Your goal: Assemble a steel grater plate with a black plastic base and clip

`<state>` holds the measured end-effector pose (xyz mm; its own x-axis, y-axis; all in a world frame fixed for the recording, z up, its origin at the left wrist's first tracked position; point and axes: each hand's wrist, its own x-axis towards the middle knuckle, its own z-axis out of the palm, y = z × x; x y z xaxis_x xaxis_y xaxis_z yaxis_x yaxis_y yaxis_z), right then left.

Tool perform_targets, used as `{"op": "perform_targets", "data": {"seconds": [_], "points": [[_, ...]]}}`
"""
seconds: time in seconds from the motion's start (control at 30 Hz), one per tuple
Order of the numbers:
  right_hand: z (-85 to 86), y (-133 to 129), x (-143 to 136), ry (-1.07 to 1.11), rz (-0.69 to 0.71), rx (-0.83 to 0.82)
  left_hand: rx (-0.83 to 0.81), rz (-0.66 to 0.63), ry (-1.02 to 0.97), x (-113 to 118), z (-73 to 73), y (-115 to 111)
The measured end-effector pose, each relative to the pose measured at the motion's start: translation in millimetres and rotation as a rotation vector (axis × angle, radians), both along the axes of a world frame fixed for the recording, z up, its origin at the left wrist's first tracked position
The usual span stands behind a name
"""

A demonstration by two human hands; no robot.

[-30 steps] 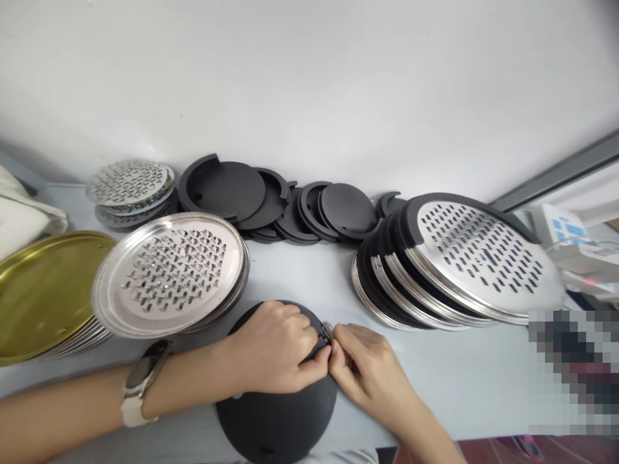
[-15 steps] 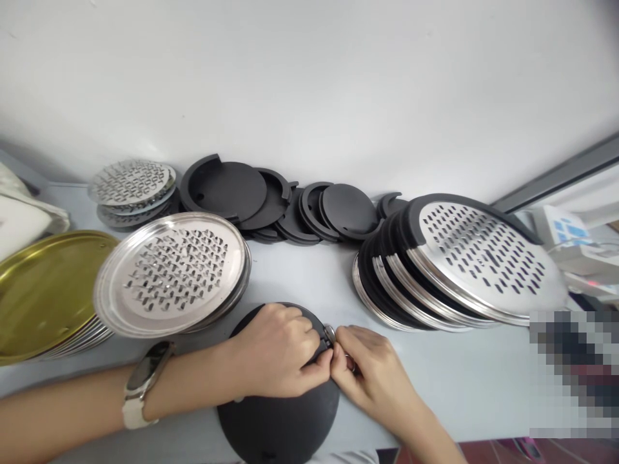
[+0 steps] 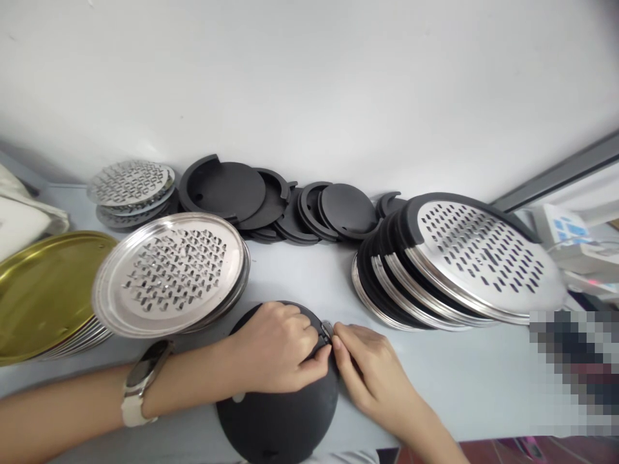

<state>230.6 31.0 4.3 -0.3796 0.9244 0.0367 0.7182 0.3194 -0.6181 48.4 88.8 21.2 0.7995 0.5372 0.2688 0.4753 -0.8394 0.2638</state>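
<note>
On grey table (image 3: 449, 380), black disc (image 3: 285, 422) faces up, metal piece (image 3: 327, 329) slanting.

The left hand (image 3: 283, 348) and its forearm cover the middle of the black disc (image 3: 278, 425), whose near rim runs into the bottom edge; most of that hand's fingertips are curled out of sight. The small metal piece (image 3: 327, 330) at the fingertips of the right hand (image 3: 370, 364) is partly hidden and too small to identify. The watch (image 3: 149, 364) has an unreadable face. At left, the gold plate (image 3: 53, 290) and a whitish bundle (image 3: 22, 222) are cut off. A pixelated patch (image 3: 575, 374) masks the near right.
</note>
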Motion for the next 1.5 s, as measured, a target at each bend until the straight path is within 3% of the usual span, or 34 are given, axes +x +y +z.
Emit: {"op": "perform_targets", "data": {"seconds": [1.5], "points": [[-6.0,-1.1,-1.8,-0.036,-0.022,0.135,-0.006,0.017,0.011,-0.8,-0.6,-3.6]]}}
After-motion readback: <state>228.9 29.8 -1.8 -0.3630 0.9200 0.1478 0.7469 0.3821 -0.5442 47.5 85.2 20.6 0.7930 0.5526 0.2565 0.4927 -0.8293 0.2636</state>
